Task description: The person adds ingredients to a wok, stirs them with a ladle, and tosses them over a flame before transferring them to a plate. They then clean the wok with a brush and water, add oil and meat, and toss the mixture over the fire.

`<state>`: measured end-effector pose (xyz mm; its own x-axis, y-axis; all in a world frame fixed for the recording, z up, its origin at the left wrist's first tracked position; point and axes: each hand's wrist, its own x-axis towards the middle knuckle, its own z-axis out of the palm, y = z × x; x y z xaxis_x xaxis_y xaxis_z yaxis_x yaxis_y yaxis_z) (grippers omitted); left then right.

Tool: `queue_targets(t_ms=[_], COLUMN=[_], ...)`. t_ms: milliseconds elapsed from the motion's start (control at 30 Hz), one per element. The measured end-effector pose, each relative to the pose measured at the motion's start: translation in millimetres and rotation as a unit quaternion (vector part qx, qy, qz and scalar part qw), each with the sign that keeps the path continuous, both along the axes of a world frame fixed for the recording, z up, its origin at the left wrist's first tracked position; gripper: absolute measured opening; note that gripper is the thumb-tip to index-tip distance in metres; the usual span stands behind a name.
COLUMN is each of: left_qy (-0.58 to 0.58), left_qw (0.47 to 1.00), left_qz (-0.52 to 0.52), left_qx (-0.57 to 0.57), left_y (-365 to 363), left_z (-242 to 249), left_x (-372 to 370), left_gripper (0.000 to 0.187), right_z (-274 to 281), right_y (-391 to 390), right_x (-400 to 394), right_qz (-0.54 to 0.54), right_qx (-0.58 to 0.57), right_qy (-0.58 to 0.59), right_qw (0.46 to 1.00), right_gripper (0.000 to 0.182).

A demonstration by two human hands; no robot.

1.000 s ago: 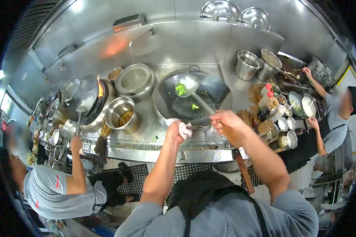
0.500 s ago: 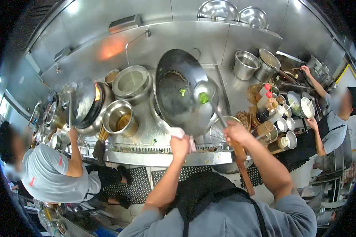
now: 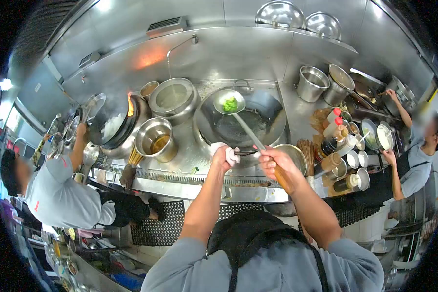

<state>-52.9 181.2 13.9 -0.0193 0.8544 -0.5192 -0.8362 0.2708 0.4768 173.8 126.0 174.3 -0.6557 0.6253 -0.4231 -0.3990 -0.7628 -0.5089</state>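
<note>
A large dark wok (image 3: 263, 127) rests level on the stove in front of me, with a wet-looking, mostly bare inside. My left hand (image 3: 222, 159) is closed around a folded white cloth (image 3: 232, 155) at the wok's near edge, where a dark metal loop handle shows beside it. My right hand (image 3: 281, 167) grips the wooden handle of a long ladle (image 3: 247, 130). Its round metal bowl is over the far left part of the wok and holds bright green broccoli (image 3: 229, 104).
Left of the wok stand a pot of brown liquid (image 3: 160, 143) and a covered-looking round pot (image 3: 171, 100). A co-worker (image 3: 65, 190) handles a steaming wok (image 3: 113, 125) near flame. To the right are sauce bottles (image 3: 333, 121), a steel pot (image 3: 312, 83) and another person (image 3: 413, 160).
The wok has come down from a steep tilt to level on the stove. The ladle has swung up and left, now carrying the broccoli, and my right hand has moved slightly left.
</note>
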Motion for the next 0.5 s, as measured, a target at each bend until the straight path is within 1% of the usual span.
queue_targets(t_ms=[100, 133, 167, 200, 233, 267, 300, 333, 367, 400, 433, 467, 500], left_qy=[-0.081, -0.095, -0.062, -0.061, -0.032, -0.173, -0.294, -0.088, -0.082, -0.058, -0.033, -0.019, -0.004], left_qw=[0.994, 0.990, 0.995, 0.991, 0.994, 0.955, 0.883, 0.980, 0.975, 0.989, 0.995, 0.996, 0.996], left_qz=[-0.071, -0.103, -0.073, -0.120, -0.090, -0.147, -0.199, -0.003, -0.008, 0.038, 0.082, 0.066, 0.051], left_qx=[0.000, 0.004, -0.027, -0.001, 0.059, 0.191, 0.308, 0.177, 0.205, 0.127, 0.048, 0.061, 0.075], left_y=[14.8, 14.6, 9.5, 16.9, 12.3, 29.7, 34.6, 8.9, 4.1, -53.9, -115.8, -154.8, -194.8], left_z=[-38.9, -34.9, -12.4, -29.2, -26.6, -86.5, -116.1, -93.5, -122.7, -70.6, -7.9, -48.9, -86.5], left_x=[-3.7, -2.6, 4.0, 1.3, 7.8, -1.8, -2.3, 3.4, -4.7, -14.7, -26.8, -40.2, -55.1], left_gripper=[0.009, 0.011, 0.013, 0.014, 0.021, 0.016, 0.018, 0.017, 0.022, 0.024, 0.026, 0.028, 0.030], right_z=[16.4, 30.3, 46.2, 51.7, 51.5, 50.9, 50.2, 51.7, 55.2, 60.1, 56.4, 116.7, 107.5], right_y=[-11.9, -22.1, -28.3, -30.6, -30.3, -29.8, -33.5, -30.2, -31.7, -30.0, -21.4, -73.4, -69.0], right_x=[24.0, 30.7, 34.9, 43.1, 52.2, 61.8, 67.7, 71.3, 79.7, 87.5, 92.3, 26.4, 16.1], right_qz=[0.009, 0.000, 0.002, 0.006, 0.028, 0.054, 0.056, 0.087, 0.126, 0.167, 0.217, 0.198, 0.260], right_qx=[0.017, 0.044, 0.078, 0.084, 0.092, 0.096, 0.123, 0.141, 0.155, 0.162, 0.167, 0.116, 0.112], right_qy=[-0.083, -0.130, -0.173, -0.175, -0.174, -0.125, -0.157, -0.180, -0.210, -0.245, -0.262, -0.403, -0.392], right_qw=[0.996, 0.991, 0.982, 0.981, 0.980, 0.986, 0.978, 0.970, 0.957, 0.941, 0.925, 0.886, 0.875], right_gripper=[0.026, 0.028, 0.030, 0.034, 0.038, 0.037, 0.040, 0.046, 0.051, 0.057, 0.062, 0.014, 0.026])
